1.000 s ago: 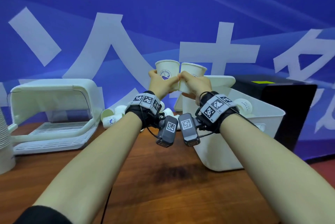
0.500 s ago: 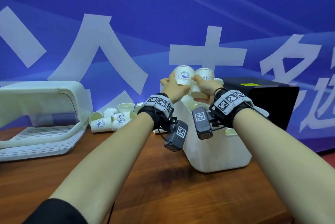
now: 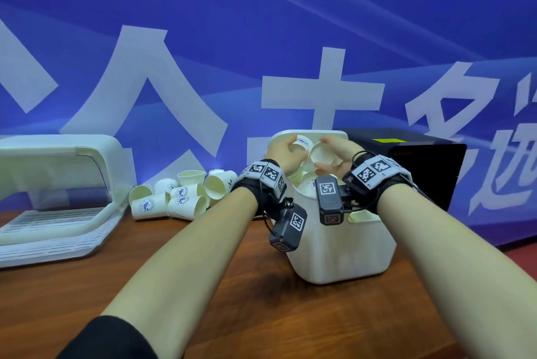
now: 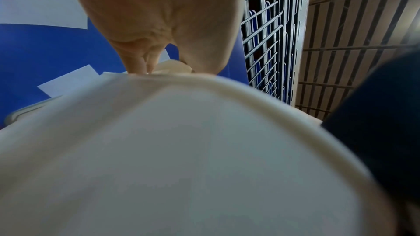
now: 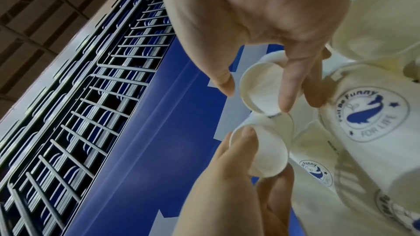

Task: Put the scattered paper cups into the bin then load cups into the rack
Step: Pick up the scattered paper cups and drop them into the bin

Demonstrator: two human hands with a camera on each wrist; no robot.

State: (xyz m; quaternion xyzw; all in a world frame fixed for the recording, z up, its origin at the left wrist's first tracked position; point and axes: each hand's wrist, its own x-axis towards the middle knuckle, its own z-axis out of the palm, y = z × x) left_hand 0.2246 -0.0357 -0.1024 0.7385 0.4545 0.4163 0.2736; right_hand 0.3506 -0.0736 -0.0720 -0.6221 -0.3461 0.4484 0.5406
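Both hands hover over the mouth of the white bin (image 3: 343,245). My left hand (image 3: 286,155) grips a white paper cup (image 3: 303,144) that lies tipped on its side. My right hand (image 3: 334,152) holds a second paper cup (image 3: 321,156), its mouth facing me. In the right wrist view the right hand (image 5: 256,85) has fingers across its cup's base (image 5: 259,89), and the left hand (image 5: 261,153) curls round the other cup (image 5: 270,152). Logo cups (image 5: 372,114) lie in the bin below. The bin wall (image 4: 181,150) fills the left wrist view.
Several scattered cups (image 3: 180,196) lie heaped on the wooden table (image 3: 203,286) against the blue backdrop, left of the bin. The white rack (image 3: 58,184) with its raised lid stands at the far left. A black box (image 3: 427,166) stands behind the bin on the right.
Both hands have come down from above the bin to its mouth, and the two cups have tipped from upright onto their sides.
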